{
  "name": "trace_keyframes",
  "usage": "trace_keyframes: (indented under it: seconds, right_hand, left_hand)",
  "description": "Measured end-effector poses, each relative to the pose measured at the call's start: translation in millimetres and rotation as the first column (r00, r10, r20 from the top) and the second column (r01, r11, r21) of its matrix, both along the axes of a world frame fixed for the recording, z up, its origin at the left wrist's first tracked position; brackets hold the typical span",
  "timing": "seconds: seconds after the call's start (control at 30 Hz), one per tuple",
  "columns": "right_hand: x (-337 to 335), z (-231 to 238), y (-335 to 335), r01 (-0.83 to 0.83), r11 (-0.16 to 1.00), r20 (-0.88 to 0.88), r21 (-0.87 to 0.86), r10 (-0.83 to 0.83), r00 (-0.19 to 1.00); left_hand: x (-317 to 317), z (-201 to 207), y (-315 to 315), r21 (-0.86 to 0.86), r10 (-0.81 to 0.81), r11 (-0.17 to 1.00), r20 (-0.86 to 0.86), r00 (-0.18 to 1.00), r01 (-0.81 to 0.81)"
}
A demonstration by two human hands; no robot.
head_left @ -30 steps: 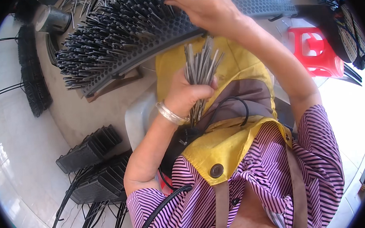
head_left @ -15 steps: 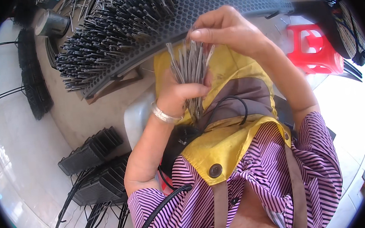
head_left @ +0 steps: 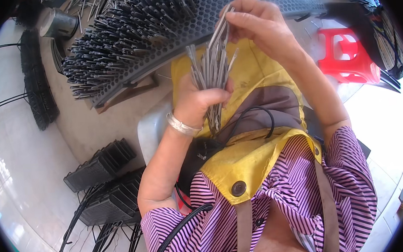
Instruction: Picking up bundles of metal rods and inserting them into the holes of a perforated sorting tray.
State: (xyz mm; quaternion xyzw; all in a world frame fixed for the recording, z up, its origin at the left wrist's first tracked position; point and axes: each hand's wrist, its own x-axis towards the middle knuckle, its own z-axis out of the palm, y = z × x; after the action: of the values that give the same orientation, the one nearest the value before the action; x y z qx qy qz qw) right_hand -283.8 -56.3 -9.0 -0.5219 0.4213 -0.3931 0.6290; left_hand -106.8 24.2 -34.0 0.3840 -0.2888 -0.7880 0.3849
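Observation:
My left hand [head_left: 196, 102] is closed round a bundle of thin grey metal strips [head_left: 210, 73], which fans out upward above the fist. My right hand [head_left: 263, 25] pinches the upper ends of a few strips [head_left: 219, 33] between thumb and fingers. These strips rise above the rest, and their lower ends still run into the bundle. Beyond both hands lies a dark curved board full of holes [head_left: 253, 1]. Many similar strips [head_left: 128, 39] stand packed upright in its left part.
A yellow and brown apron [head_left: 254, 79] covers my lap. To the right stands a red plastic stool [head_left: 342, 55]. Black racks with hooked rods [head_left: 108, 204] are at the lower left. A metal can [head_left: 58, 26] and loose strips [head_left: 89, 4] lie at the far left.
My right hand has moved up and slightly right, drawing a few strips upward from the bundle. My left hand has stayed nearly still.

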Motion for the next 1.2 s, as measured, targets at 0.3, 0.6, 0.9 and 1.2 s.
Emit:
trace_keyframes:
  seconds: [0.3,0.6,0.9,1.2]
  right_hand:
    - [7,-2,2,0.030,0.999,-0.041,-0.046,-0.032,0.999]
    - [7,2,1,0.106,0.993,0.013,0.051,-0.106,0.994]
    - [4,7,-20,0.319,0.944,0.236,0.080,-0.329,0.915]
    - [25,15,-19,0.322,0.832,0.073,-0.452,-0.325,0.943]
  left_hand:
    - [0,0,-2,-0.102,0.005,0.995,0.263,0.965,0.022]
    - [0,-4,0,0.005,0.019,1.000,0.151,0.988,-0.020]
    - [0,-9,0,0.109,0.003,0.994,0.013,1.000,-0.005]
    - [1,-10,1,0.160,0.009,0.987,-0.038,0.999,-0.003]
